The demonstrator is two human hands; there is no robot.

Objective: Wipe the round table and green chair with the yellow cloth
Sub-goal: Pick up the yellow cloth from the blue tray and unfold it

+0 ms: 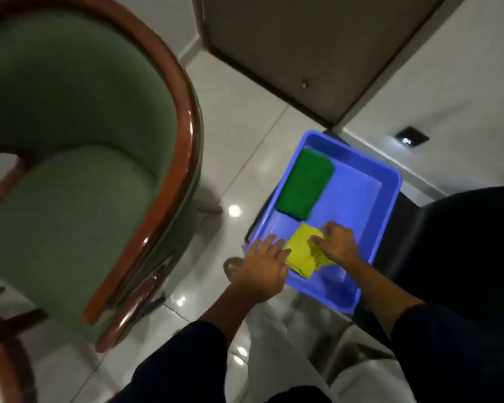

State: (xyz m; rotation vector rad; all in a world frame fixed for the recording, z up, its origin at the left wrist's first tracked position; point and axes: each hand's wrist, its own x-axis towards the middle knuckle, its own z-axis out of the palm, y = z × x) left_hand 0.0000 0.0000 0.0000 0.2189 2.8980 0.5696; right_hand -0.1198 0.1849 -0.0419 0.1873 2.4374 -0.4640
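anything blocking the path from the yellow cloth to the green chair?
Only the blue tub's wall; the yellow cloth must lift over it. Both hands, left hand and right hand, already touch it. Bare floor lies before the green chair.

Green chair [70, 170] cut off at left edge; yellow cloth [301, 251] partly hidden under right hand [339, 242] fingers [317, 239].

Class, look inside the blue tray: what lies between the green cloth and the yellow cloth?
Head view: only a bare strip of blue tray floor separates green cloth from yellow cloth.
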